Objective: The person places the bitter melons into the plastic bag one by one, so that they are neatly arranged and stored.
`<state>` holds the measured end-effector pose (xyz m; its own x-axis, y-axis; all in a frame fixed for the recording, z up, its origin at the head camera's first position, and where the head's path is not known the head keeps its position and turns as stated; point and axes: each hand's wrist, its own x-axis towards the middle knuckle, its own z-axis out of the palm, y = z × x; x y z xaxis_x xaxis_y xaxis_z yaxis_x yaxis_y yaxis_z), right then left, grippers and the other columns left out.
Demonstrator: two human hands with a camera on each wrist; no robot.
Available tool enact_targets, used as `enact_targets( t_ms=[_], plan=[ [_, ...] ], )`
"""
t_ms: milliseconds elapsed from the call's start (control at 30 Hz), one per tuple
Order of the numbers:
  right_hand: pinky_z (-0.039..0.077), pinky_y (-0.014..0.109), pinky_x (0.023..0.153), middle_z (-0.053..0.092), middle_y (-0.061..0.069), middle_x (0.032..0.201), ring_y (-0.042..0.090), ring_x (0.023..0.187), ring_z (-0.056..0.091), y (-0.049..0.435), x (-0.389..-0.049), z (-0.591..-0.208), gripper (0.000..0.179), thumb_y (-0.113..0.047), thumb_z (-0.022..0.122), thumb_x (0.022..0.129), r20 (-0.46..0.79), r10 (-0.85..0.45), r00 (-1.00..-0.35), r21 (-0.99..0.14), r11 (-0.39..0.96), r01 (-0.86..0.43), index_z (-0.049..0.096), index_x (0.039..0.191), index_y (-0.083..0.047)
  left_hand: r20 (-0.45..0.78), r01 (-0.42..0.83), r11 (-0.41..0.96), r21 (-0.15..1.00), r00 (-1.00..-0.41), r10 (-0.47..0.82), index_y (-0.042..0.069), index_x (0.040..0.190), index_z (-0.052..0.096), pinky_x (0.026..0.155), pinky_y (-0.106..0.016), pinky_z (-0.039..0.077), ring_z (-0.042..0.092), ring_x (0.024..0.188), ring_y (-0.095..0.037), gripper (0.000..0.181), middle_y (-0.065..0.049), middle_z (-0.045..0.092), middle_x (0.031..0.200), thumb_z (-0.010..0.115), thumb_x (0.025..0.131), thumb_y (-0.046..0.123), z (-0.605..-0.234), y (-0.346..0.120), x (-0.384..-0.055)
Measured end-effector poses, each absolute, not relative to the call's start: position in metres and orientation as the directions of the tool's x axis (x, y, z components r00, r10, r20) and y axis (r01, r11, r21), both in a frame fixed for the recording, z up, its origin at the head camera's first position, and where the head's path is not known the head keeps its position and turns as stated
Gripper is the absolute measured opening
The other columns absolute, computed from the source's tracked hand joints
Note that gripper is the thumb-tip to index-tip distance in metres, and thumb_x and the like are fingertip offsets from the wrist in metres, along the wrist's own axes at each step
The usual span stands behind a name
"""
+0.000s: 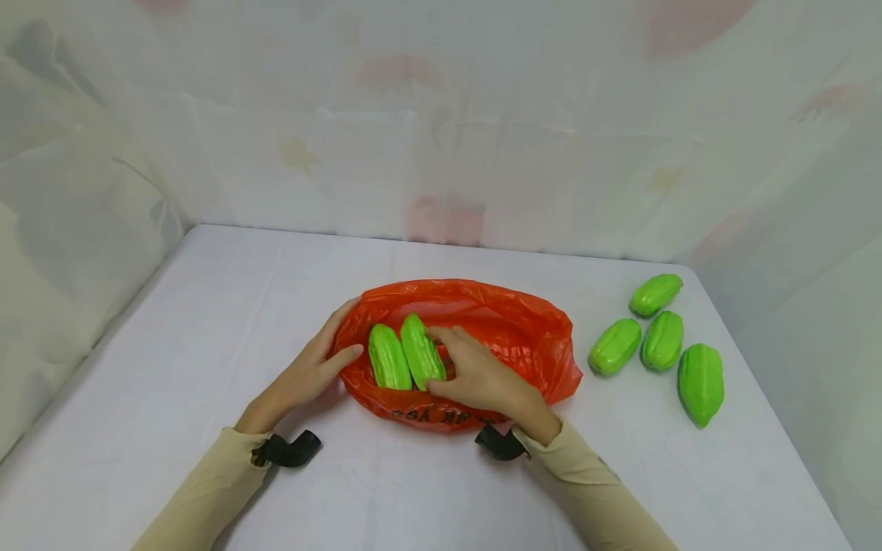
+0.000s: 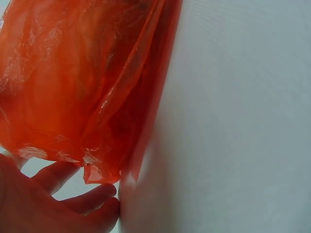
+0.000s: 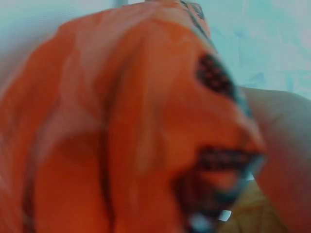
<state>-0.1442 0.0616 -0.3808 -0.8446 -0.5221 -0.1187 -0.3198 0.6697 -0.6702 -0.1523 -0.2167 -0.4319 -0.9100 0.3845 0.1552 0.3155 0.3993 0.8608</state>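
Note:
A red plastic bag (image 1: 513, 329) with dark lettering lies with its mouth spread wide at the middle of the table. Two bright green ridged fruits, which look like star fruit, are inside it, side by side: a left star fruit (image 1: 389, 358) and a right star fruit (image 1: 420, 352). My left hand (image 1: 313, 375) holds the bag's left edge, thumb over the rim and fingers on the outside. Reaching into the bag, my right hand (image 1: 478, 373) grips the right star fruit, with the thumb at its near end. The bag's wall hides the right fingers in the right wrist view.
Several more green star fruits (image 1: 663, 341) lie loose on the white-covered table (image 1: 227, 306), to the right of the bag. One of them, a pointed star fruit (image 1: 701, 383), is nearest the right edge. A pale patterned curtain (image 1: 524, 168) hangs behind the table.

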Motion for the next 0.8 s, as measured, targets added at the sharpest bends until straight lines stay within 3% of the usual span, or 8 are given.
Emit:
enact_targets(
  t_ms=[67, 167, 267, 467, 800],
  plan=[
    [0.052, 0.035, 0.089, 0.051, 0.007, 0.134, 0.024, 0.108, 0.056, 0.0621, -0.1444, -0.3804, 0.072, -0.022, 0.074, 0.087, -0.124, -0.534, -0.837, -0.666, 0.67, -0.329, 0.04, 0.149, -0.011, 0.154, 0.314, 0.401, 0.861, -0.91, 0.384, 0.031, 0.159, 0.014, 0.117, -0.052, 0.028, 0.031, 0.147, -0.025, 0.069, -0.003, 0.024, 0.163, 0.052, 0.102, 0.021, -0.4318, -0.2168, -0.1527],
    [0.053, 0.028, 0.081, 0.052, 0.008, 0.129, 0.015, 0.093, 0.06, 0.0609, -0.1444, -0.3818, 0.072, -0.021, 0.076, 0.087, -0.133, -0.537, -0.833, -0.672, 0.666, -0.323, 0.04, 0.149, -0.009, 0.154, 0.315, 0.404, 0.859, -0.911, 0.384, 0.031, 0.159, 0.014, 0.117, -0.041, 0.03, 0.032, 0.147, -0.025, 0.069, -0.003, 0.025, 0.163, 0.052, 0.102, 0.02, -0.432, -0.2171, -0.153],
    [0.055, 0.025, 0.078, 0.053, 0.008, 0.126, 0.009, 0.085, 0.062, 0.0581, -0.1437, -0.3836, 0.072, -0.022, 0.078, 0.087, -0.132, -0.529, -0.838, -0.69, 0.657, -0.305, 0.042, 0.147, -0.008, 0.15, 0.309, 0.4, 0.863, -0.912, 0.381, 0.031, 0.159, 0.015, 0.117, -0.04, 0.031, 0.032, 0.147, -0.025, 0.069, -0.002, 0.025, 0.163, 0.052, 0.103, 0.02, -0.4321, -0.2171, -0.1526],
    [0.055, 0.028, 0.082, 0.057, 0.007, 0.123, 0.011, 0.089, 0.063, 0.0542, -0.1434, -0.385, 0.066, -0.025, 0.077, 0.087, -0.113, -0.516, -0.849, -0.703, 0.646, -0.299, 0.046, 0.144, -0.009, 0.15, 0.303, 0.39, 0.87, -0.915, 0.376, 0.03, 0.159, 0.014, 0.115, -0.06, 0.029, 0.032, 0.146, -0.031, 0.068, -0.006, 0.024, 0.163, 0.051, 0.103, 0.019, -0.4345, -0.2172, -0.1524],
    [0.053, 0.038, 0.091, 0.057, 0.008, 0.133, 0.022, 0.105, 0.06, 0.0618, -0.1444, -0.3772, 0.065, -0.027, 0.076, 0.088, -0.13, -0.49, -0.862, -0.68, 0.677, -0.282, 0.048, 0.143, -0.008, 0.163, 0.315, 0.392, 0.865, -0.913, 0.375, 0.028, 0.159, 0.014, 0.115, -0.061, 0.029, 0.033, 0.146, -0.033, 0.068, -0.008, 0.026, 0.163, 0.051, 0.103, 0.018, -0.4363, -0.217, -0.1532]
  ],
)
